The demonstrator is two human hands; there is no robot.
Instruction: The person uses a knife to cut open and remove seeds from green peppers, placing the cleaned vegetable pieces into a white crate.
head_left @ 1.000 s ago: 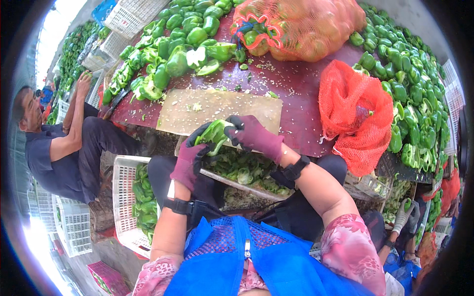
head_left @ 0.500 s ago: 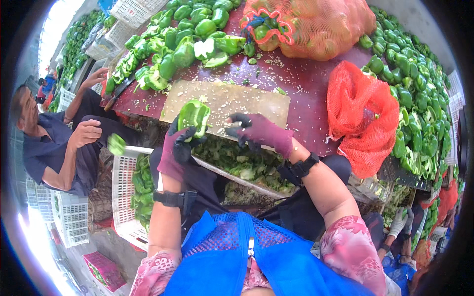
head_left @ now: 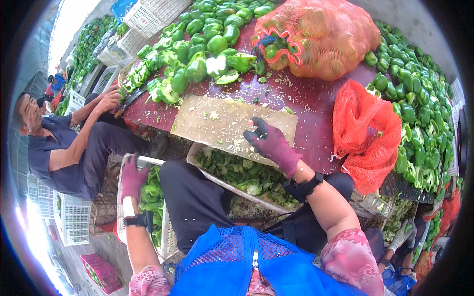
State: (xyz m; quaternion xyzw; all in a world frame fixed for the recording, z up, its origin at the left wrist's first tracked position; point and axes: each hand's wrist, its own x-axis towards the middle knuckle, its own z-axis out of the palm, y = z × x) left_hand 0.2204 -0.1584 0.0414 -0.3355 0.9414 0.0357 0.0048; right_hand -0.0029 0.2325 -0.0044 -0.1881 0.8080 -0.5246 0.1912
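My left hand, in a maroon glove with dark fingertips, is over the far left corner of a white plastic crate. Its visible fingers are apart, with no pepper showing in them. Cut green peppers lie inside the crate, beside that hand. Over the tan cutting board hovers my gloved right hand, fingers bent and apart, holding nothing I can see. Pale seeds and small green bits are scattered over the board and the dark red table.
Whole and cut green peppers heap at the far left, near a knife. A full net sack and an emptier red net bag stand right. Below the board sits a scrap-filled bin. A co-worker sits left.
My left hand has gone from above the board down left to the crate, and the hollowed green pepper is no longer in it. My right hand's fingers have curled slightly.
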